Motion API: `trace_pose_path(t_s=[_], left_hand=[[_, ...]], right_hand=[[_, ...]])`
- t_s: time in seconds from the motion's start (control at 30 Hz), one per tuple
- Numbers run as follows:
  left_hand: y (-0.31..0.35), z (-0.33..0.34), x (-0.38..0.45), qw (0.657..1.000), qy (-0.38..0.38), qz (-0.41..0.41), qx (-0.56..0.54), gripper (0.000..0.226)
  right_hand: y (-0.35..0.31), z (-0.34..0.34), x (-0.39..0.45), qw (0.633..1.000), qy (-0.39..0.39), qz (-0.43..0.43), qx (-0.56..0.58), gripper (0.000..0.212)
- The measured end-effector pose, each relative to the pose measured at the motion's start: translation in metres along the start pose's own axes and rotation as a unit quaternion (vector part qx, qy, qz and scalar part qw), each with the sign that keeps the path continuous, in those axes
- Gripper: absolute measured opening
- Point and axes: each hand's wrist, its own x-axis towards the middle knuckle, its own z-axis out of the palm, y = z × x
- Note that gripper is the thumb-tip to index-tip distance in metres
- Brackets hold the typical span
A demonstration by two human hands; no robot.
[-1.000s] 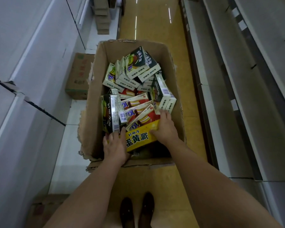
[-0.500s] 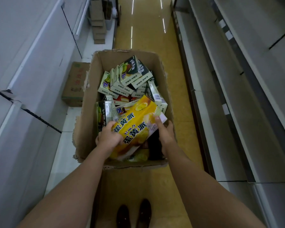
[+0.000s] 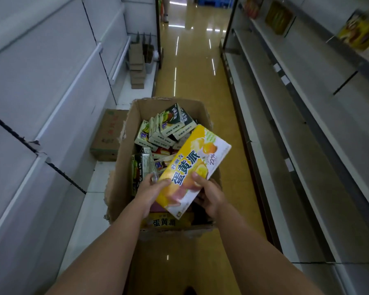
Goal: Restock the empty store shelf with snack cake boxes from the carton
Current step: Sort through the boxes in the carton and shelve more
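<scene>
Head view showed 2 hands, the left hand (image 3: 150,191) and right hand (image 3: 211,195), gripping the near end of a flat yellow cardboard snack cake box (image 3: 193,169), tilted above the open brown cardboard carton (image 3: 124,167), presumably bound for the bare grey metal shelf (image 3: 296,167).

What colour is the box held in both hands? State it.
Mostly yellow, white at its far end, blue lettering: the held box, head view.

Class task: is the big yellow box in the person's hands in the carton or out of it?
Out: the yellow box is held tilted above the carton by left hand and right hand.
</scene>
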Motion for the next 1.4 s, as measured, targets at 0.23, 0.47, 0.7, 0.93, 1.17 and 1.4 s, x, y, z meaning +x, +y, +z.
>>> trace_pose_path(t_s=[0.23,0.47,0.7,0.93,1.17,1.4], left_hand=[[0.019,0.018,-0.035,0.983,-0.047,-0.021,-0.176,0.079],[0.053,0.020,-0.055,0.991,-0.047,0.063,-0.107,0.076],[0.068,0.060,-0.070,0.990,-0.043,0.123,-0.048,0.105],[0.093,0.123,-0.106,0.970,-0.172,0.171,0.025,0.066],[0.086,0.191,-0.154,0.926,-0.303,0.206,0.096,0.069],[0.065,0.264,-0.227,0.855,-0.438,0.220,0.167,0.043]], right_hand=[[-0.027,-0.001,-0.035,0.997,-0.032,0.000,0.069,0.025],[-0.075,-0.063,-0.053,0.971,0.188,-0.103,0.110,0.052],[-0.080,-0.096,-0.103,0.952,0.242,-0.189,0.012,0.035],[-0.077,-0.137,-0.174,0.903,0.345,-0.255,0.013,0.045],[-0.051,-0.179,-0.254,0.840,0.462,-0.280,0.047,0.044],[-0.014,-0.235,-0.346,0.800,0.520,-0.291,0.065,0.023]])
